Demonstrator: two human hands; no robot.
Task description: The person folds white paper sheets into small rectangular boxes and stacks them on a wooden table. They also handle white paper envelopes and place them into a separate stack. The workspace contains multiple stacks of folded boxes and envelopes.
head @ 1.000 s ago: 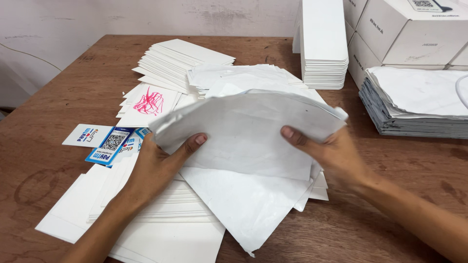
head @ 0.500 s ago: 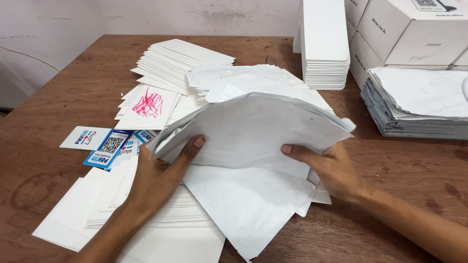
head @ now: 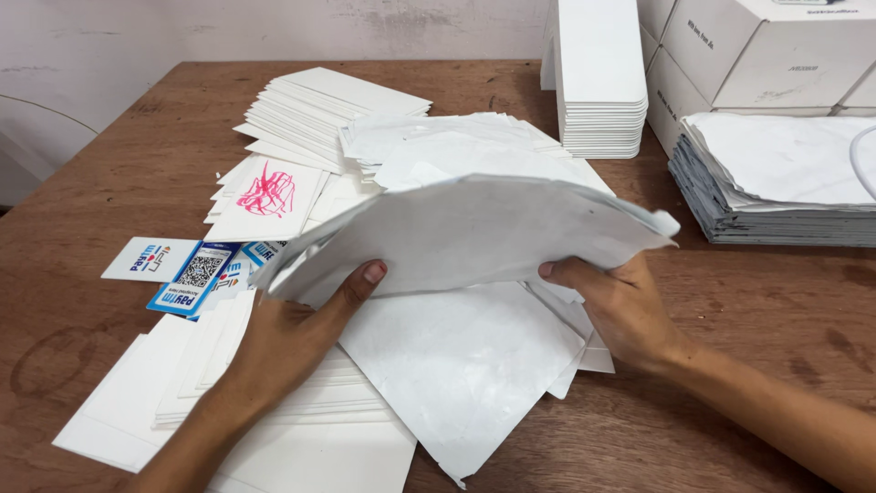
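- Pinch white pouch stack point(head: 474, 233) at both ends: left hand point(head: 292, 333) at 9 o'clock, right hand point(head: 616, 306) at 3.
- Keep thumbs on top, edges squared above loose pouch point(head: 456, 365).

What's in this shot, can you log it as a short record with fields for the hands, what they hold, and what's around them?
left hand: grips the near-left edge of the lifted sheets, thumb on top
right hand: grips their right edge
held: bundle of white paper sheets, raised and curved
beneath: loose white sheet on the wooden table
left side: blue and white cards
behind: card with pink scribble, tall white stack
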